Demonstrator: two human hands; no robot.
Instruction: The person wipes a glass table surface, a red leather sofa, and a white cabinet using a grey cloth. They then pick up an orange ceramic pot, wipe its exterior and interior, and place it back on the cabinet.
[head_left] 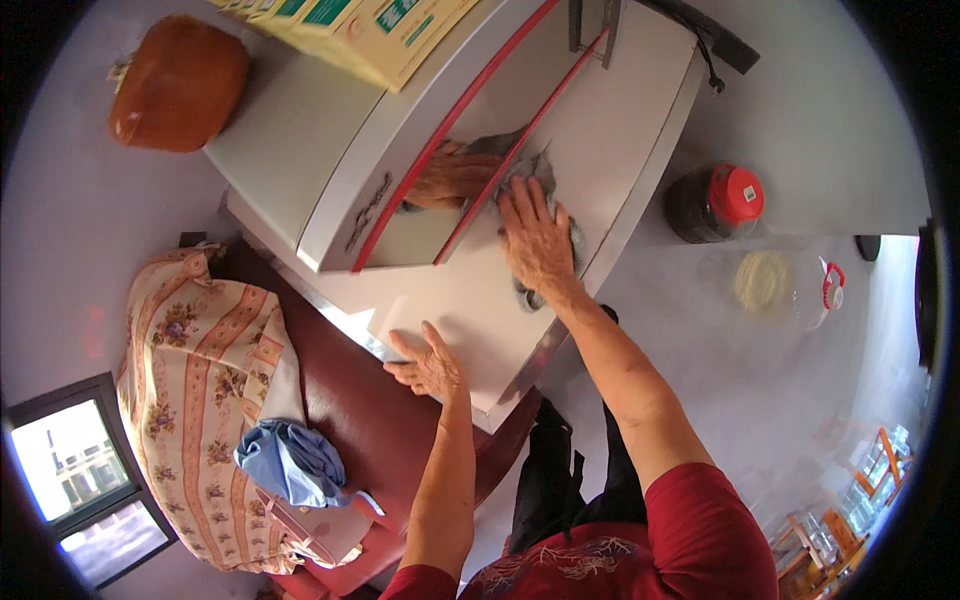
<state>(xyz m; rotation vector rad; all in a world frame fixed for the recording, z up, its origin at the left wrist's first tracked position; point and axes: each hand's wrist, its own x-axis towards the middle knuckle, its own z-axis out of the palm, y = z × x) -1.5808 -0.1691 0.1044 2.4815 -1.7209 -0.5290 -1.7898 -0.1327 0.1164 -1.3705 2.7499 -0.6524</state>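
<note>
My right hand (537, 232) holds a bunched grey cloth (540, 165) against a white tabletop (600, 130), its palm down and its fingers spread over the folds. Part of the cloth sticks out beyond the fingertips, and more shows beside and below the wrist. Close behind stands a white appliance (330, 200) with a shiny, red-edged front, which mirrors the hand and cloth. My left hand (430, 368) is open and empty, its fingers apart, above the near left corner of the tabletop; I cannot tell whether it touches the surface.
Yellow cartons (390, 40) and an orange-brown rounded object (180, 85) are on and beside the appliance. At left, a dark red sofa (350, 400) carries a floral cover (190, 390) and a blue cloth (290, 462). A red-lidded jar (715, 203) stands at right, past the table edge.
</note>
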